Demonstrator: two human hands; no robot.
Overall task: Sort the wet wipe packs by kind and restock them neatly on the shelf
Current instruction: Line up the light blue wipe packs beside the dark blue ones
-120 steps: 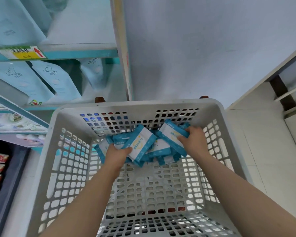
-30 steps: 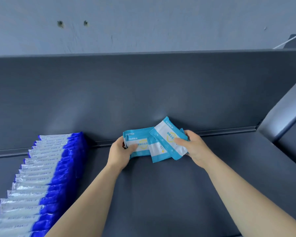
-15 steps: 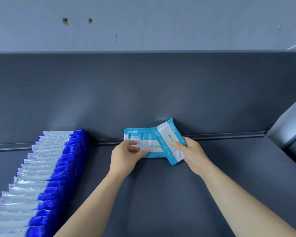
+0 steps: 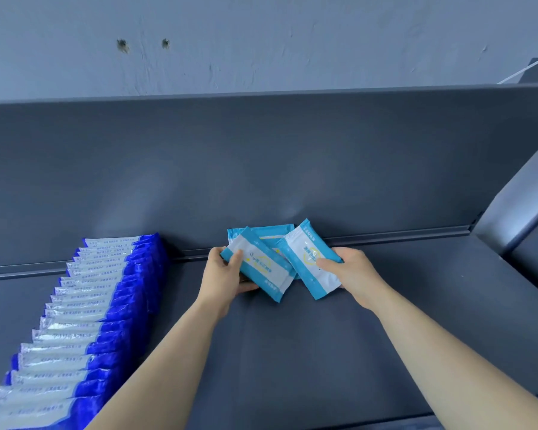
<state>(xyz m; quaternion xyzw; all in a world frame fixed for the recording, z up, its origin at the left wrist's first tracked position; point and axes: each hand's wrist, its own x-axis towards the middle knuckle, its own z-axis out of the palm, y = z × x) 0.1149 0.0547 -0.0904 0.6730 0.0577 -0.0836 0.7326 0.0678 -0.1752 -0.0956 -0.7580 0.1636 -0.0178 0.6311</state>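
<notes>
Light-blue wet wipe packs (image 4: pixel 258 268), fanned and tilted, are positioned at the shelf (image 4: pixel 292 352) rear, right of the overlapping dark-blue pack row (image 4: pixel 84 311).

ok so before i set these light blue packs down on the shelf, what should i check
1. Left grip: ok. The left hand pinches one light blue pack, thumb on top.
2. Right grip: ok. The right hand holds a second pack, thumb on its face.
3. Same kind: ok. Both are light blue and white with a yellow ring.
4. Squared up: not ok. They fan out at different tilts over a third pack by the back panel.
5. Room on the shelf: ok. Bare surface shows between the dark blue row and the hands.
6. Pack count: cannot tell. More may be hidden.
</notes>
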